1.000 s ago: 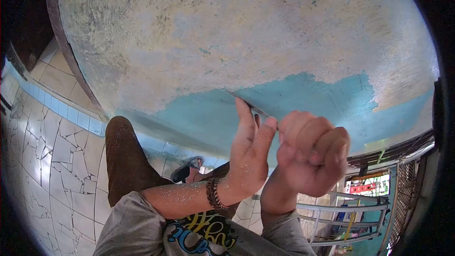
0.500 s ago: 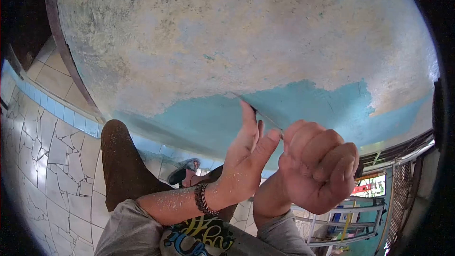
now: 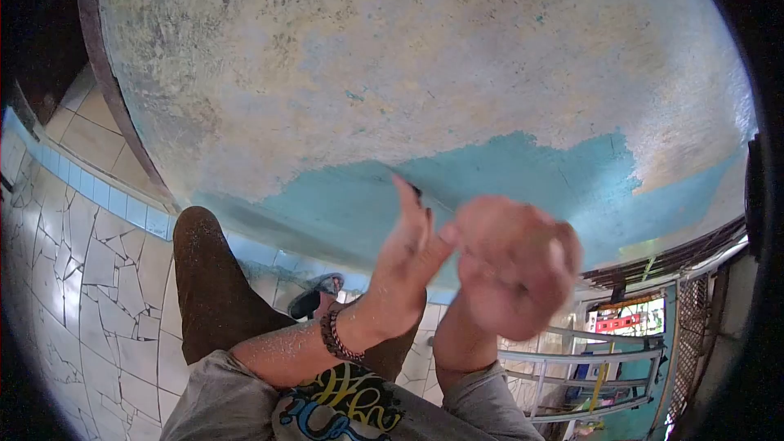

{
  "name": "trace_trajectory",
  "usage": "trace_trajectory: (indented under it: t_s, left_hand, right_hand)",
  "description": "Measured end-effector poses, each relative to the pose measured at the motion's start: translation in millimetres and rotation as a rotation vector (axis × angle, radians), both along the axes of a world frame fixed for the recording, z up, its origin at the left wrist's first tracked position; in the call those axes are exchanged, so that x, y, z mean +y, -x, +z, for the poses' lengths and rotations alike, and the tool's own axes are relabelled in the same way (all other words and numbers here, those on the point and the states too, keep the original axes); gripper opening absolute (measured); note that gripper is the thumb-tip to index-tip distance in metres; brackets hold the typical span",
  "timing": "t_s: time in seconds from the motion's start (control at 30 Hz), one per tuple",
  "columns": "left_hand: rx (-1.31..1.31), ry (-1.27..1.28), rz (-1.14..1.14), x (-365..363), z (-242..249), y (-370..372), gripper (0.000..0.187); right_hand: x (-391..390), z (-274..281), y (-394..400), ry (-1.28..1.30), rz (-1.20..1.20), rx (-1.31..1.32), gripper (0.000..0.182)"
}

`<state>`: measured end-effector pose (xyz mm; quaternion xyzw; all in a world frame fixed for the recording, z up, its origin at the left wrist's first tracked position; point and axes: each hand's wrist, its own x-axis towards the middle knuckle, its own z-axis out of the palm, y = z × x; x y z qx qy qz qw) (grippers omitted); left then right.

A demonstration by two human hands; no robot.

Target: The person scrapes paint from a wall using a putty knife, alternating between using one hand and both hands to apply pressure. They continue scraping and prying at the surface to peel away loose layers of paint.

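Paint flakes and bare patches mark the wall (image 3: 392, 57), whose lower band still carries turquoise paint (image 3: 523, 167). My right hand (image 3: 514, 269), blurred, is closed in a fist around the end of a thin scraper (image 3: 436, 201), seen nearly edge-on. Its handle is hidden inside that fist. My left hand (image 3: 400, 265), wearing a dark bracelet (image 3: 333, 336), has its fingers along the blade and its thumb beside my right fist. The blade's far tip lies close to the upper edge of the turquoise paint; contact with the wall cannot be made out.
Pale dust covers my left forearm. Below are my brown-trousered knee (image 3: 204, 253), a sandalled foot (image 3: 314, 298) and the cracked-tile floor (image 3: 90, 302). A blue tile border (image 3: 102, 188) runs along the left. A metal ladder (image 3: 588, 376) is at the lower right.
Both hands and the scraper have shifted left, the right fist also slightly upward. My grip looks the same, and the right hand is now blurred.
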<state>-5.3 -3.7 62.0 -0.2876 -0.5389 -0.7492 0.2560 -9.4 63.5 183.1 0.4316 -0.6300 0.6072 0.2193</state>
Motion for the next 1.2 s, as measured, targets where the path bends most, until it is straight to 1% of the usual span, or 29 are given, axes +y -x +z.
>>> trace_trajectory:
  t_s: [0.03,0.07,0.17,0.2,0.27,0.33,0.37,0.43,0.47,0.5,0.57,0.63,0.7,0.77,0.83,0.87,0.9,0.97,1.03,1.07,1.1,1.13,1.17,1.2]
  left_hand:
    - [-0.120,-0.291,-0.200,10,24,-7,0.087]
    - [-0.237,-0.584,-0.398,15,37,-11,0.090]
    - [-0.173,-0.537,-0.402,14,40,-7,0.092]
    - [-0.156,-0.548,-0.423,15,41,-5,0.093]
    - [-0.129,-0.575,-0.463,17,38,-5,0.095]
    - [-0.193,-0.555,-0.453,18,34,-8,0.097]
    - [-0.224,-0.546,-0.441,17,31,-8,0.098]
    - [-0.281,-0.611,-0.476,15,22,-7,0.099]
    - [-0.310,-0.640,-0.494,14,20,-6,0.100]
    - [-0.284,-0.598,-0.481,13,21,-6,0.100]
    - [-0.240,-0.523,-0.451,12,24,-9,0.101]
    - [-0.226,-0.513,-0.441,9,32,-8,0.102]
    - [-0.246,-0.521,-0.446,10,32,-8,0.103]
    - [-0.279,-0.550,-0.448,12,25,-4,0.104]
    - [-0.259,-0.504,-0.451,10,26,-6,0.104]
    - [-0.252,-0.486,-0.445,10,26,-8,0.104]
    - [-0.255,-0.522,-0.448,10,21,-8,0.105]
    - [-0.264,-0.588,-0.472,15,10,-10,0.106]
    - [-0.340,-0.652,-0.530,9,6,-8,0.107]
    - [-0.372,-0.681,-0.552,5,5,-5,0.108]
    - [-0.321,-0.618,-0.498,5,7,-5,0.108]
    - [-0.278,-0.561,-0.442,10,9,-10,0.108]
    - [-0.243,-0.502,-0.388,12,9,-12,0.108]
    - [-0.237,-0.526,-0.397,11,9,-10,0.108]
  right_hand:
    - [1,4,-6,0.029,0.002,0.028,0.029]
    - [0,5,-5,0.052,0.034,0.033,0.029]
    - [1,10,0,0.110,0.158,0.003,0.030]
    - [4,10,0,0.062,0.128,0.020,0.029]
    - [7,10,-3,0.091,0.133,-0.014,0.028]
    - [12,4,1,-0.036,-0.079,0.153,0.027]
    - [19,-6,8,-0.177,-0.298,0.339,0.026]
    - [17,-10,8,-0.218,-0.357,0.309,0.025]
    - [9,-10,6,-0.114,-0.191,0.103,0.025]
    - [2,-9,7,-0.008,-0.017,-0.098,0.025]
    - [14,-10,2,-0.071,-0.126,0.040,0.027]
    - [5,7,0,0.048,0.199,0.018,0.028]
    - [6,-4,-5,0.111,-0.157,-0.090,0.029]
    - [10,-7,1,0.138,-0.099,-0.212,0.030]
    - [9,-6,1,0.134,0.010,-0.194,0.030]
    - [7,-1,-1,0.118,0.088,-0.117,0.030]
    - [5,2,-1,0.102,0.167,-0.042,0.030]
    - [2,-6,7,0.021,0.107,-0.095,0.028]
    - [-6,-25,18,-0.007,-0.012,-0.199,0.027]
    - [1,-27,14,-0.052,-0.094,-0.127,0.026]
    - [8,-29,9,-0.094,-0.180,-0.057,0.026]
    - [4,-17,1,-0.105,-0.133,0.015,0.026]
    - [3,-11,2,0.001,0.074,0.009,0.026]
    - [1,-5,3,0.096,0.289,-0.004,0.026]
